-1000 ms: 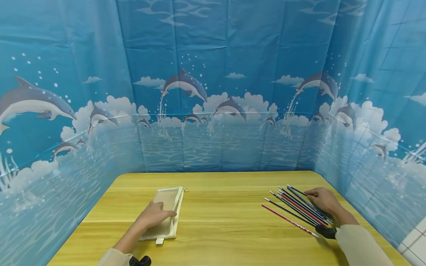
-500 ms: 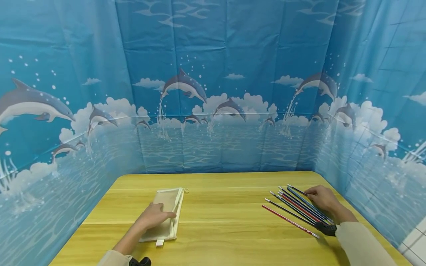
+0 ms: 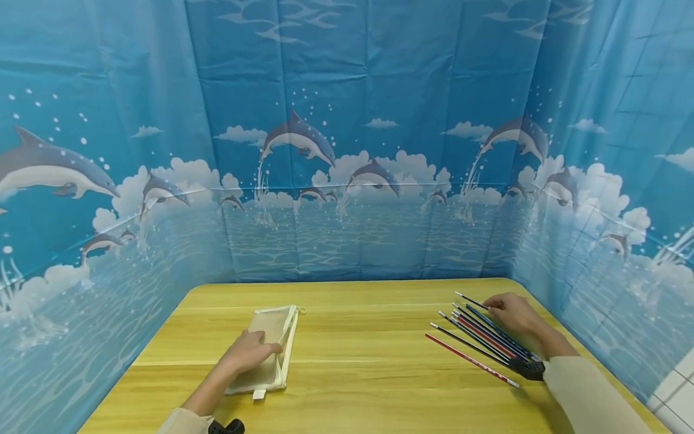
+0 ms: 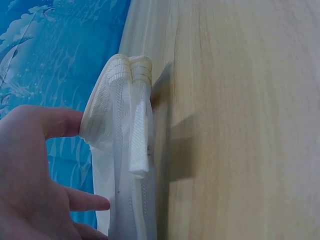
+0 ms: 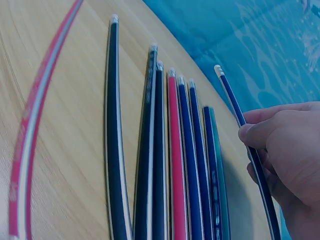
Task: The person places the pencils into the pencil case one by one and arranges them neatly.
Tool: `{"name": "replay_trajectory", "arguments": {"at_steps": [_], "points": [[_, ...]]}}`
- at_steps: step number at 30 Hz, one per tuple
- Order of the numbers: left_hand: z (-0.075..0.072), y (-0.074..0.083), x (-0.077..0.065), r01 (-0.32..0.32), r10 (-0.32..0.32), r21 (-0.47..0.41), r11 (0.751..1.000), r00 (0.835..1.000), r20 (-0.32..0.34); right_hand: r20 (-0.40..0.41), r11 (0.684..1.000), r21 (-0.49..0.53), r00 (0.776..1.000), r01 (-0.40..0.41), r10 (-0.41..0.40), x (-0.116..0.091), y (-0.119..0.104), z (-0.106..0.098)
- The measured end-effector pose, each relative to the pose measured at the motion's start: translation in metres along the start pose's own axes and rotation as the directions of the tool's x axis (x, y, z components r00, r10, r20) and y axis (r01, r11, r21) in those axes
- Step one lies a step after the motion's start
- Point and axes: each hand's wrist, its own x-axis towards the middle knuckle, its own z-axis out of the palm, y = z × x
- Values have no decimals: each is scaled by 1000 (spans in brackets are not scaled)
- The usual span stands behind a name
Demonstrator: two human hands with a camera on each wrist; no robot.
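On the head view I'm seeing the table (image 3: 368,355) stretching between a pale mesh pouch (image 3: 271,320) and pencils (image 3: 485,336) fanned near its right edge. On the left wrist view, the left hand (image 4: 30,175) is resting spread against the pouch; its contents I cannot tell. On the right, the right hand (image 5: 295,155) is pinching a dark, white-tipped pencil (image 5: 259,172), slanting beside the others.

Nine pencils (image 3: 485,334) are on the right: eight lie on the desk (image 3: 352,374) and one (image 5: 255,162) is held by a hand (image 3: 512,313). Of the eight, two are red and six dark; the held one is also dark, making seven dark in all. On the left there is one pouch (image 3: 269,319), with one tab (image 3: 259,395) at its near end and one ring (image 3: 302,310) at its far end. Two hands are in view, one on each side, and one desk.
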Motion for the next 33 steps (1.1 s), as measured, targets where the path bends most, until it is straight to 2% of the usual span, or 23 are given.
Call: {"name": "replay_trajectory", "arguments": {"at_steps": [18, 33], "points": [[1, -4, 2, 11, -10, -13, 1000, 1000, 10, 35, 996, 56, 997, 71, -73, 27, -50, 11], [1, -2, -1, -4, 4, -12, 1000, 1000, -8, 60, 993, 81, 994, 84, -89, 38, -63, 17]]}}
